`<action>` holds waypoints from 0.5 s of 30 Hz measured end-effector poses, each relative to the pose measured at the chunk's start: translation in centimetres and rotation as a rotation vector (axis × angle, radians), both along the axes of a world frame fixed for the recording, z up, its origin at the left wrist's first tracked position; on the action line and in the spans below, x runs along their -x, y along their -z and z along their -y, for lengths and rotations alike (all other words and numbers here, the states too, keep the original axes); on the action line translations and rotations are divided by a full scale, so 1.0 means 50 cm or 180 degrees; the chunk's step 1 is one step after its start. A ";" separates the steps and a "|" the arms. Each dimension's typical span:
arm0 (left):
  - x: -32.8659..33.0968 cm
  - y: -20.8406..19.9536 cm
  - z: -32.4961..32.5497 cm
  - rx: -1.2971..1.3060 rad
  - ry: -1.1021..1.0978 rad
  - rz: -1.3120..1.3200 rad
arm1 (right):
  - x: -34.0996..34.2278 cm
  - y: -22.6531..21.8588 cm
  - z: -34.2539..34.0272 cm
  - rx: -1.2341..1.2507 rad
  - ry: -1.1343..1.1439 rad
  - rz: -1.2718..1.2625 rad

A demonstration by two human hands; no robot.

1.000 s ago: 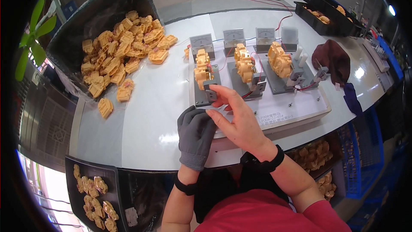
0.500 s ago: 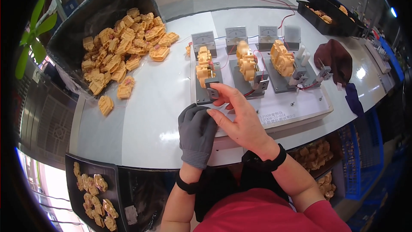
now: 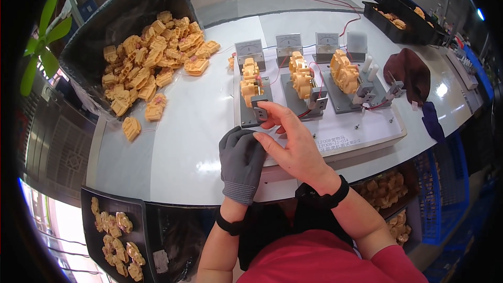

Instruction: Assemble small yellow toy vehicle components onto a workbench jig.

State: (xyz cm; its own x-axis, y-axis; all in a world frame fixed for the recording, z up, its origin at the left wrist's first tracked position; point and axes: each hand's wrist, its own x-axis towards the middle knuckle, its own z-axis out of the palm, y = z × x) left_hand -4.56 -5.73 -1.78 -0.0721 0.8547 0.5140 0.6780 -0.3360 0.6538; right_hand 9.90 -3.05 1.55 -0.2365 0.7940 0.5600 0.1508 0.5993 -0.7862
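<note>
My left hand (image 3: 241,157), in a grey knit glove, is curled closed at the front left edge of the white test board (image 3: 367,149). Whatever its fingers may hold is hidden. My bare right hand (image 3: 293,144) reaches over the board, thumb apart from its bent fingers and close to the glove. Its index fingertip touches the small grey block (image 3: 260,113) at the front of the left fixture. A yellow plastic gear housing (image 3: 251,86) sits upright in that fixture. The middle fixture has a second housing (image 3: 301,76), and the right fixture a third (image 3: 344,72).
Panel meters (image 3: 249,48) stand behind the fixtures, joined by thin wires. A black bin (image 3: 84,57) spills yellow housings (image 3: 152,57) at left. A dark tray (image 3: 91,241) sits lower left. A maroon cloth (image 3: 411,76), black crates (image 3: 403,29) and blue baskets (image 3: 432,194) are at right.
The upper part of the housing in the middle fixture has changed position, from a blurred round shape to a clear one. The whole view shifts slightly. Both hands keep their places.
</note>
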 end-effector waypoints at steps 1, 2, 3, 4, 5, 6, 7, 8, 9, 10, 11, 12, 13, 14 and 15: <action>0.000 0.000 0.000 -0.0011 0.0005 0.0008 | 0.000 0.000 0.000 0.0000 -0.0001 -0.0001; 0.000 0.000 0.000 -0.0022 0.0011 0.0017 | 0.000 0.000 0.000 0.0004 0.0002 -0.0003; -0.001 0.000 0.000 -0.0022 0.0009 0.0017 | 0.000 -0.001 0.001 0.0009 0.0005 -0.0004; -0.001 0.001 0.001 -0.0012 -0.0003 0.0022 | 0.000 -0.002 0.001 0.0010 0.0003 -0.0003; -0.001 0.001 0.002 -0.0002 -0.0017 0.0027 | 0.000 -0.003 0.002 0.0019 0.0012 0.0001; -0.001 0.001 0.001 -0.0001 -0.0016 0.0027 | 0.000 -0.003 0.002 0.0029 0.0023 0.0006; -0.002 0.002 0.001 -0.0004 -0.0013 0.0071 | 0.000 -0.003 0.002 0.0031 0.0024 0.0007; -0.002 0.002 0.001 -0.0006 -0.0011 0.0115 | 0.001 -0.002 0.002 0.0026 0.0032 0.0011; -0.001 0.003 0.002 -0.0005 -0.0012 0.0115 | 0.001 -0.002 0.002 0.0021 0.0039 0.0014; 0.000 0.005 0.003 -0.0029 -0.0007 0.0106 | 0.002 -0.002 0.002 0.0022 0.0037 0.0015; 0.001 0.006 0.003 -0.0053 -0.0003 0.0098 | 0.003 -0.001 0.001 0.0001 0.0043 0.0017; 0.001 0.006 0.003 -0.0051 -0.0002 0.0099 | 0.003 0.000 0.001 -0.0019 0.0052 0.0022; 0.001 0.006 0.002 -0.0073 0.0022 0.0100 | 0.003 0.000 0.001 -0.0017 0.0053 0.0024; 0.001 0.006 0.001 -0.0097 0.0045 0.0101 | 0.002 0.001 0.000 -0.0027 0.0075 0.0023; 0.003 0.006 0.002 -0.0096 0.0043 0.0101 | 0.003 0.001 0.000 -0.0036 0.0094 0.0021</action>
State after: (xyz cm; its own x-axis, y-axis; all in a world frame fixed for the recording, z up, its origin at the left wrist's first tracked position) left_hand -4.70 -5.81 -2.10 -0.0773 0.8399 0.5371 0.6523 -0.3648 0.6644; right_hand 9.77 -3.07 1.51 -0.2167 0.7943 0.5676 0.1738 0.6035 -0.7782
